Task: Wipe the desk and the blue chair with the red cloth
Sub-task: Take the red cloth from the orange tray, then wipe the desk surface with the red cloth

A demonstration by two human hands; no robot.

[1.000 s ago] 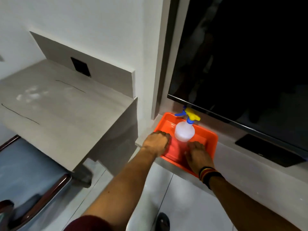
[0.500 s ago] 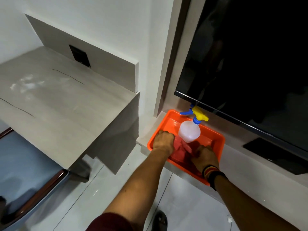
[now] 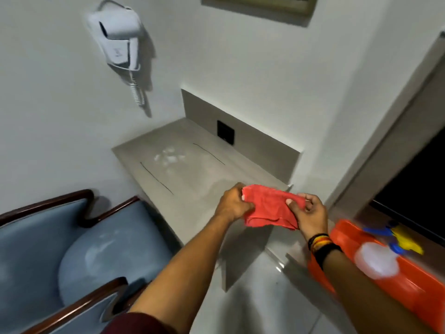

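Above the near corner of the grey desk [image 3: 192, 174], the red cloth [image 3: 269, 207] hangs crumpled and creased, its lower edge drooping. Left hand [image 3: 232, 204] and right hand [image 3: 310, 214] each pinch one end, stretching it between them.

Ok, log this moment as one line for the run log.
stage: cloth ready | left hand: gripping red cloth | right hand: gripping it too | desk: unwiped

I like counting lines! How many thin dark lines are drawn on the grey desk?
2. One dark line runs near the grey desk's left front edge; the other dark line lies farther back, below the black wall socket. The hands might hide more.
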